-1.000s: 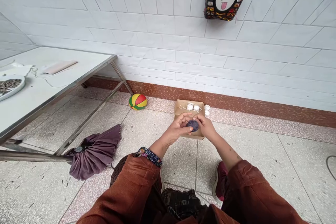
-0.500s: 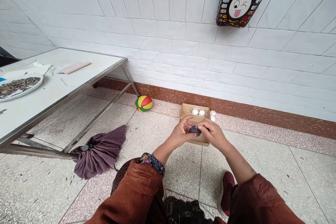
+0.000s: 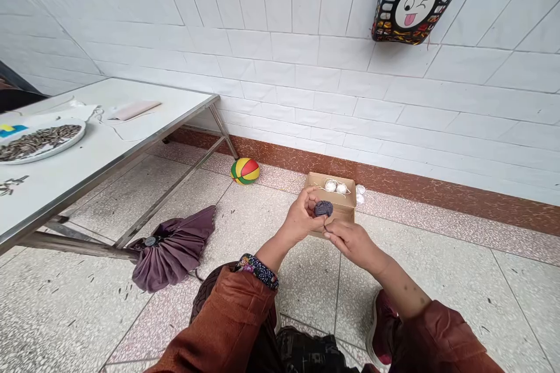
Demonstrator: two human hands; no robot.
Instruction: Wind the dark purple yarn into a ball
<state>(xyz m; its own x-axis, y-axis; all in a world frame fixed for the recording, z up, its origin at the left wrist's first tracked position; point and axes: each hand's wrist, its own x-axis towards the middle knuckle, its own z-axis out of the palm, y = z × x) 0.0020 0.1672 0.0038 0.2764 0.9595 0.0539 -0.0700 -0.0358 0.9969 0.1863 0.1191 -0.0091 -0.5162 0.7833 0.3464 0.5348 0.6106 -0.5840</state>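
Observation:
A small ball of dark grey yarn (image 3: 324,208) is held in my left hand (image 3: 301,215), fingers curled round its left side. Just below and right of the ball, my right hand (image 3: 352,243) is closed in a pinch on what looks like the yarn's strand. Under and beyond my hands an open cardboard box (image 3: 345,201) lies on the floor by the wall. In its far part sit two small white yarn balls (image 3: 331,186) with loose strands. More white yarn (image 3: 360,193) rests against the box's right side.
At left stands a white metal-framed table (image 3: 109,145) with a plate of sunflower seeds (image 3: 44,141) on it. A striped ball (image 3: 245,171) lies by its leg. A purple folded umbrella (image 3: 172,250) is on the floor. A black basket (image 3: 417,9) hangs on the tiled wall.
My right hand has moved down from the top of the grey ball to below it, so more of the ball shows. The whole view has shifted slightly.

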